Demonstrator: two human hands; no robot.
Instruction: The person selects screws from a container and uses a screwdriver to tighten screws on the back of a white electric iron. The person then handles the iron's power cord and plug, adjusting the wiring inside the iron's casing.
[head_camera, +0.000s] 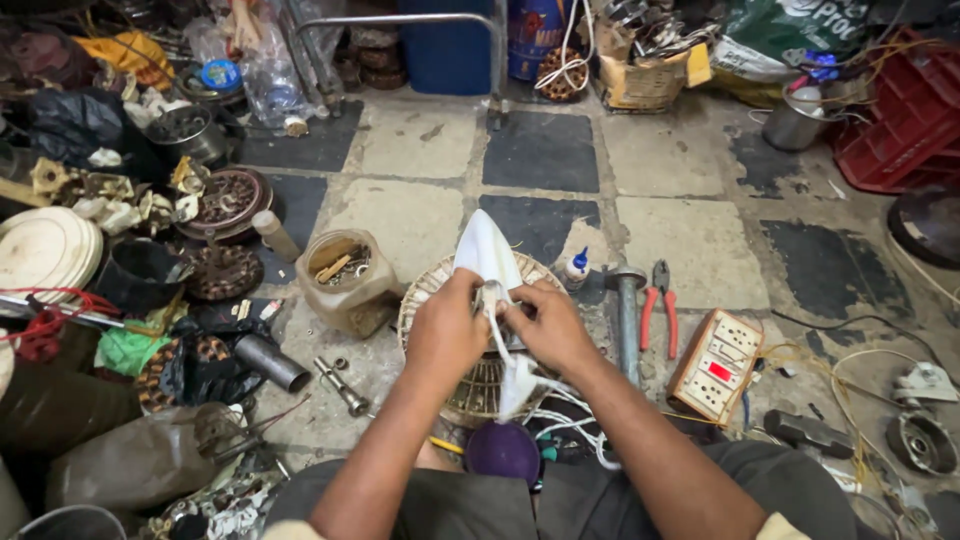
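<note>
Two hands (497, 330) on white sheet (487, 250).

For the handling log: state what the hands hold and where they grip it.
Both the left hand and right hand pinch a white sheet near its middle.

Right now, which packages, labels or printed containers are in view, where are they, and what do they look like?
Green printed plastic sack: top right, crumpled, white lettering.
Torn brown cardboard box: top centre-right, filled with metal parts.
Blue printed drum: top centre, red-and-yellow label.
Small white glue bottle: beside the right hand, blue cap.
</note>
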